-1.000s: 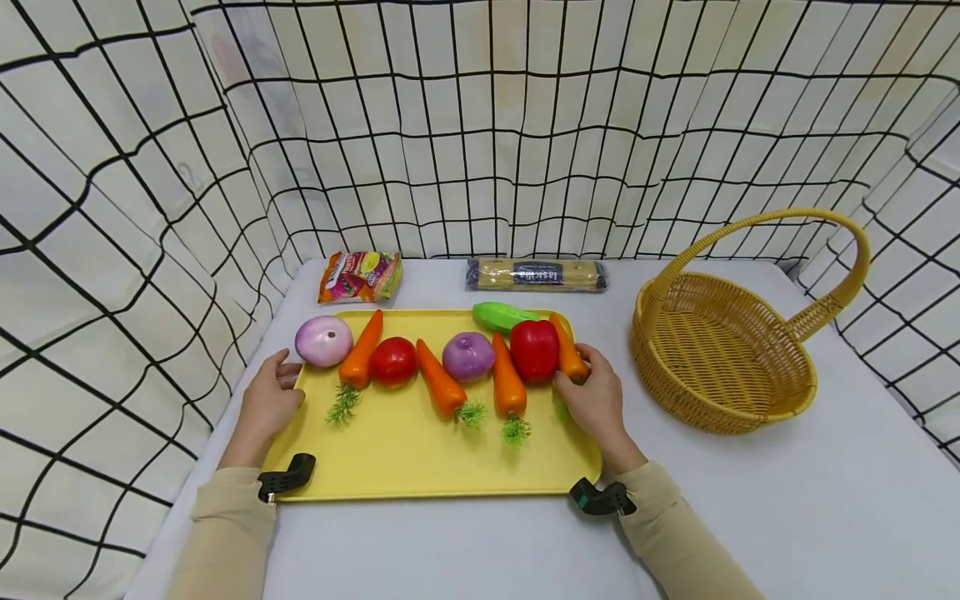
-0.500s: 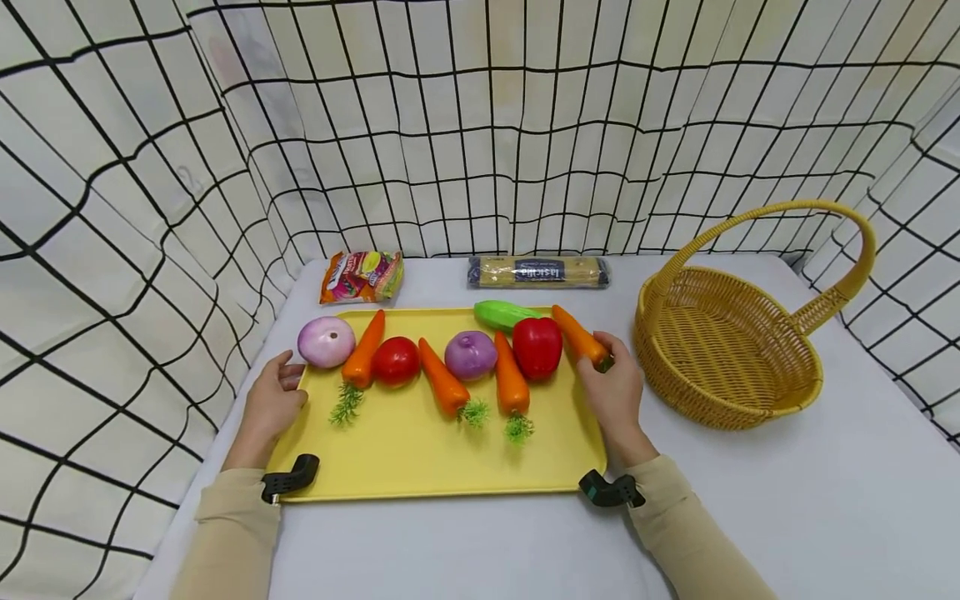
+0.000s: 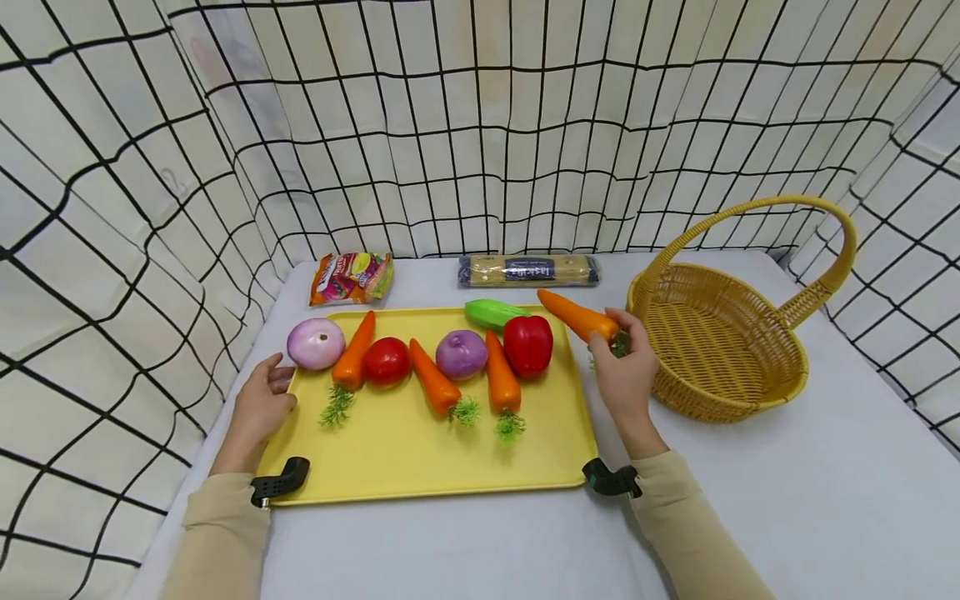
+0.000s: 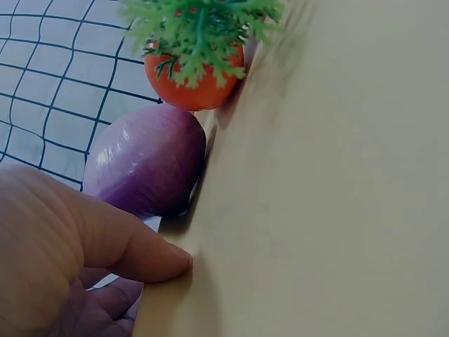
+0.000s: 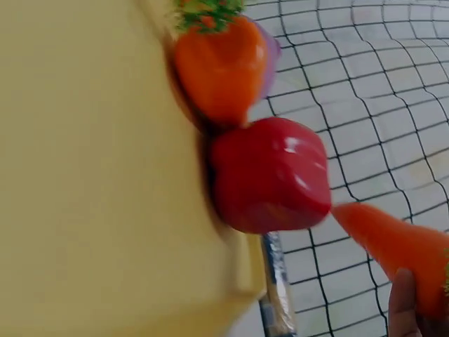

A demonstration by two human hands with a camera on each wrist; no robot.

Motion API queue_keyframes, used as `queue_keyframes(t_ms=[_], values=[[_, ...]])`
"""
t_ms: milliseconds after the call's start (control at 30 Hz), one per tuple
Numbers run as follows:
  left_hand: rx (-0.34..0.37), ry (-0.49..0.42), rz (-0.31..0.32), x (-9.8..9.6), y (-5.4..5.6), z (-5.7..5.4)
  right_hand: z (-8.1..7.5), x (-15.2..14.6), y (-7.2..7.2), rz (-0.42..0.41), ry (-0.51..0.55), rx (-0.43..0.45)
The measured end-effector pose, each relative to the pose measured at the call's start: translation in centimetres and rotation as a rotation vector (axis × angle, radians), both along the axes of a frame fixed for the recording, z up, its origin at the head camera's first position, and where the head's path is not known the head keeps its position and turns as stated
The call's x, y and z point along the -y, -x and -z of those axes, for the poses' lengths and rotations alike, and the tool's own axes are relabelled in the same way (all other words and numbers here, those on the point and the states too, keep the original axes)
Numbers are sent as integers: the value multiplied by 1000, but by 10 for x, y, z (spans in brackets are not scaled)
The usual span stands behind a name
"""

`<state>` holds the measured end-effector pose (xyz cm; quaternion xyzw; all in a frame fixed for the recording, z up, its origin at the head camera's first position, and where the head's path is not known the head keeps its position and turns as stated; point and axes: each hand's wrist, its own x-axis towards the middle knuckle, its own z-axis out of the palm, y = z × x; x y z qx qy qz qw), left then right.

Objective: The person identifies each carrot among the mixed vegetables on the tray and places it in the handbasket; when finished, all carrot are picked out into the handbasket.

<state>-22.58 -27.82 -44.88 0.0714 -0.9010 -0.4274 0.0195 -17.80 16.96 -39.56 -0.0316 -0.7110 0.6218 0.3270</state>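
Note:
My right hand (image 3: 628, 367) pinches a toy carrot (image 3: 577, 315) by its leafy end, up off the yellow tray (image 3: 442, 462) at its right edge. The carrot's tip points back and left; the right wrist view shows a fingertip against its thick end. At the tray's left rim my left hand (image 3: 258, 407) holds the edge, thumb (image 4: 158, 261) over the rim and other fingers outside it. Just beyond that thumb sits a purple onion (image 4: 151, 161). Along the tray's back lie several more carrots, a tomato (image 3: 386, 362), a second purple onion (image 3: 461, 354), a red bell pepper (image 3: 528, 345) and a cucumber (image 3: 495, 313).
A wicker basket (image 3: 678, 387) with a tall arched handle stands right of the tray, close to my right hand. Behind the tray lie a bright snack packet (image 3: 351, 278) and a pack of spaghetti (image 3: 528, 271). A white curtain with black grid lines encloses the table.
My right hand has lifted the rightmost carrot from beside the bell pepper and carried it right, over the tray's edge toward the basket. The left hand stays at the rim.

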Motion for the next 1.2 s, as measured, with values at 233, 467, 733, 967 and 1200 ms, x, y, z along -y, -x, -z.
queue_keyframes(t_ms=[233, 467, 733, 967, 1200], values=[[3, -8, 11, 2, -2, -1, 11, -28, 11, -22, 121, -48], [-10, 10, 19, 1, -1, -2, -6, -53, 4, 22, 192, -92], [-11, 16, 8, 2, 0, -2, -26, -90, -2, 28, 439, -76], [-23, 17, 20, 2, -1, -3, -29, -130, -4, 46, 531, 2], [-15, 17, 13, 4, -2, -1, -21, -167, -8, 13, 581, 74]])
